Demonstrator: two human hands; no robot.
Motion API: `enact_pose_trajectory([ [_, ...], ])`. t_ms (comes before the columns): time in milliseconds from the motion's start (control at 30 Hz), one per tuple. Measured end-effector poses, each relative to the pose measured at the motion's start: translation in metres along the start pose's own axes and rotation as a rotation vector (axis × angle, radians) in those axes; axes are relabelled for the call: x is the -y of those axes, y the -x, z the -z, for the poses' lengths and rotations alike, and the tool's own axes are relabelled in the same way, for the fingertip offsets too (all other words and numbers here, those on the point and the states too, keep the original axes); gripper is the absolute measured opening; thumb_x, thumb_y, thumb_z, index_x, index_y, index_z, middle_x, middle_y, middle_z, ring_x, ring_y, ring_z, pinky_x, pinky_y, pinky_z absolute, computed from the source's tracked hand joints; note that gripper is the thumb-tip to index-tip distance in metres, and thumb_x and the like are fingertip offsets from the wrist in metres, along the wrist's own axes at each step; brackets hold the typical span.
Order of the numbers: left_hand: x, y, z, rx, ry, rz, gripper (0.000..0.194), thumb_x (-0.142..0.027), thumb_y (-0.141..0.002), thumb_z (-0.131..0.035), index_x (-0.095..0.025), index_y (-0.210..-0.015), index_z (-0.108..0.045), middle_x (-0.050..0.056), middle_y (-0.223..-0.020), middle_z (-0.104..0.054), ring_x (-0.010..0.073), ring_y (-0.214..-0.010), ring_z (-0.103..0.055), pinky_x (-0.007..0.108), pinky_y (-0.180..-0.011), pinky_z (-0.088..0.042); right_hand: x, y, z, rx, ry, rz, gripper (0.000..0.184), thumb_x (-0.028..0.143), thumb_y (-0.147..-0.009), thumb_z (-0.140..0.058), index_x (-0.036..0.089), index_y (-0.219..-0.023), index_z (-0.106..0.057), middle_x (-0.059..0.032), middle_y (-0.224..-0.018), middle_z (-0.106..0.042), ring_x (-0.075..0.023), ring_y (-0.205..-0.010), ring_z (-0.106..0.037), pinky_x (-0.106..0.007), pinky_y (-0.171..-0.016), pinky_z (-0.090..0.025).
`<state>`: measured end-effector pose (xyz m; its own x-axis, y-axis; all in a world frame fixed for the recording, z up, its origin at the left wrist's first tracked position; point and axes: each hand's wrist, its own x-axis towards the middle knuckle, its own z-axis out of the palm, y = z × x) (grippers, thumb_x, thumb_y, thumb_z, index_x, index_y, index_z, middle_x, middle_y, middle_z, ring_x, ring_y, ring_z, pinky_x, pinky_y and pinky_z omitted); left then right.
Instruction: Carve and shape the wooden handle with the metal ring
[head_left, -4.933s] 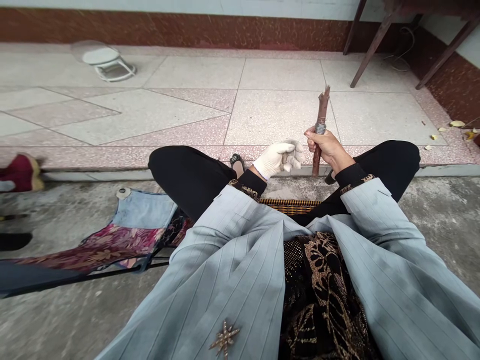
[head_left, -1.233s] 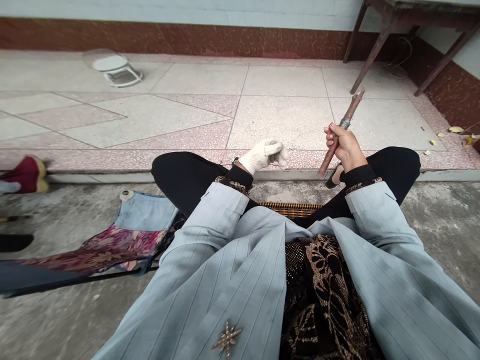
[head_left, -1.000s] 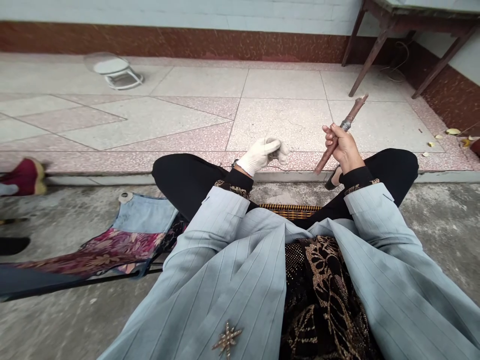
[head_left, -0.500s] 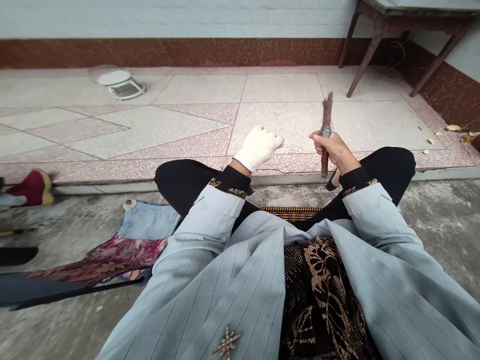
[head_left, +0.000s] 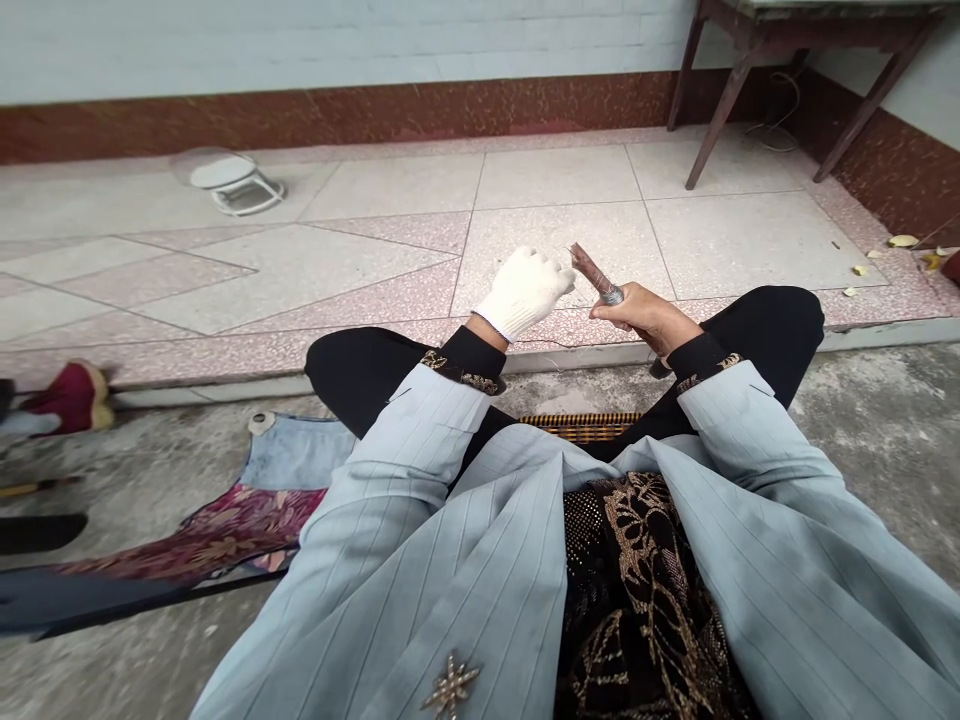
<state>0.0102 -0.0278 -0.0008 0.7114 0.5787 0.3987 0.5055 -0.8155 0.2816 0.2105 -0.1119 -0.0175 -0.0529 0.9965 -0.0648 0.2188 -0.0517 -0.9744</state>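
Observation:
My right hand (head_left: 640,312) is bare and wraps round a short brown stick (head_left: 589,268). Grey wire (head_left: 613,296) is wound round the stick just above my thumb, and a few thin strands run along the wood. The stick leans to the left, its upper end near the knuckles of my left hand (head_left: 523,292). That hand wears a white knitted glove, with the fingers curled closed. Whatever those fingers hold is too small or hidden to name. Both hands are above the edge of the tiled step, between my knees.
The raised tiled floor (head_left: 360,275) lies ahead, with a small white stool (head_left: 238,185) at left. A wooden table (head_left: 739,60) stands back right. Left of me are a patterned cloth (head_left: 247,510) and another person's red shoe (head_left: 75,398). Woven wicker (head_left: 577,428) shows between my legs.
My right hand has tipped the stick from nearly upright to leaning left, bringing its top close to my gloved left hand. The left hand has hardly moved. The view has turned slightly.

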Motion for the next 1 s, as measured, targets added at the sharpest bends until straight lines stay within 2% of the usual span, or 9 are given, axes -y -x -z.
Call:
enact_pose_trajectory([
  [133,-0.006,0.003,0.014,0.014,0.132,0.126,0.015,-0.026,-0.084,-0.065,-0.018,-0.071,-0.067,0.004,-0.066,-0.057,0.0254,-0.09,-0.064,0.043,-0.096,-0.041,-0.005,-0.005,0.003,-0.014,0.098,0.03,0.008,0.018,-0.065,-0.075,0.018,-0.066,-0.067,0.0013,-0.055,-0.055,-0.0089,-0.049,-0.042,-0.024,-0.045,-0.031],
  [300,-0.004,0.018,0.023,0.121,0.818,0.264,0.033,-0.034,-0.094,-0.052,-0.015,-0.072,-0.067,0.009,-0.074,-0.068,0.0203,-0.077,-0.069,0.041,-0.08,-0.055,-0.008,-0.01,0.006,-0.012,0.192,0.069,0.008,0.022,-0.067,-0.072,0.015,-0.068,-0.069,0.0026,-0.055,-0.053,-0.0086,-0.052,-0.042,-0.025,-0.049,-0.03],
  [400,-0.009,0.029,0.009,-0.029,1.11,0.296,0.041,-0.042,-0.097,-0.045,-0.015,-0.076,-0.067,0.011,-0.078,-0.069,0.0242,-0.085,-0.071,0.046,-0.079,-0.058,-0.005,-0.007,0.002,0.003,0.127,0.075,0.009,0.023,-0.069,-0.072,0.015,-0.07,-0.069,0.0035,-0.051,-0.049,-0.0087,-0.05,-0.04,-0.025,-0.048,-0.028],
  [467,-0.017,0.034,-0.002,-0.165,1.159,0.33,0.035,-0.041,-0.098,-0.045,-0.016,-0.094,-0.07,0.012,-0.095,-0.072,0.0261,-0.096,-0.071,0.048,-0.083,-0.058,-0.005,-0.006,0.001,0.027,0.082,0.063,0.008,0.022,-0.07,-0.071,0.015,-0.071,-0.068,0.0043,-0.049,-0.047,-0.0084,-0.047,-0.038,-0.025,-0.047,-0.027],
  [533,-0.026,0.037,-0.01,-0.229,1.186,0.302,0.033,-0.032,-0.097,-0.043,-0.022,-0.119,-0.065,0.01,-0.121,-0.067,0.0267,-0.113,-0.066,0.049,-0.09,-0.057,-0.006,-0.006,0.001,0.062,0.014,0.067,0.009,0.024,-0.073,-0.071,0.016,-0.073,-0.067,0.0049,-0.047,-0.045,-0.0082,-0.045,-0.036,-0.024,-0.045,-0.026],
  [667,-0.036,0.036,-0.015,-0.239,1.292,0.142,0.057,-0.021,-0.091,-0.048,-0.039,-0.145,-0.044,0.0,-0.157,-0.038,0.0283,-0.141,-0.043,0.051,-0.107,-0.046,-0.006,-0.004,0.005,0.107,-0.094,0.049,0.013,0.027,-0.078,-0.071,0.015,-0.076,-0.065,0.0056,-0.046,-0.042,-0.0075,-0.043,-0.035,-0.023,-0.042,-0.025],
  [767,-0.029,0.033,-0.017,-0.198,1.304,0.039,0.07,-0.024,-0.087,-0.058,-0.043,-0.15,-0.034,-0.002,-0.164,-0.023,0.0324,-0.147,-0.029,0.056,-0.112,-0.039,0.0,0.0,0.009,0.14,-0.048,-0.025,0.011,0.021,-0.077,-0.072,0.013,-0.075,-0.065,0.0057,-0.045,-0.042,-0.0064,-0.042,-0.033,-0.022,-0.041,-0.024],
  [833,-0.021,0.031,-0.019,-0.173,1.255,0.017,0.077,-0.029,-0.085,-0.066,-0.044,-0.151,-0.029,0.0,-0.165,-0.02,0.0353,-0.148,-0.027,0.057,-0.111,-0.038,0.005,0.004,0.011,0.163,-0.005,-0.041,0.011,0.02,-0.077,-0.073,0.012,-0.075,-0.065,0.0055,-0.045,-0.042,-0.0063,-0.042,-0.033,-0.022,-0.042,-0.024],
  [1000,-0.012,0.033,-0.019,-0.163,1.153,0.081,0.083,-0.046,-0.082,-0.073,-0.047,-0.152,-0.027,0.005,-0.161,-0.028,0.0374,-0.139,-0.042,0.058,-0.105,-0.043,0.009,0.004,0.015,0.096,0.067,-0.005,0.01,0.02,-0.076,-0.072,0.013,-0.073,-0.065,0.0043,-0.048,-0.044,-0.0073,-0.045,-0.036,-0.022,-0.044,-0.026],
])
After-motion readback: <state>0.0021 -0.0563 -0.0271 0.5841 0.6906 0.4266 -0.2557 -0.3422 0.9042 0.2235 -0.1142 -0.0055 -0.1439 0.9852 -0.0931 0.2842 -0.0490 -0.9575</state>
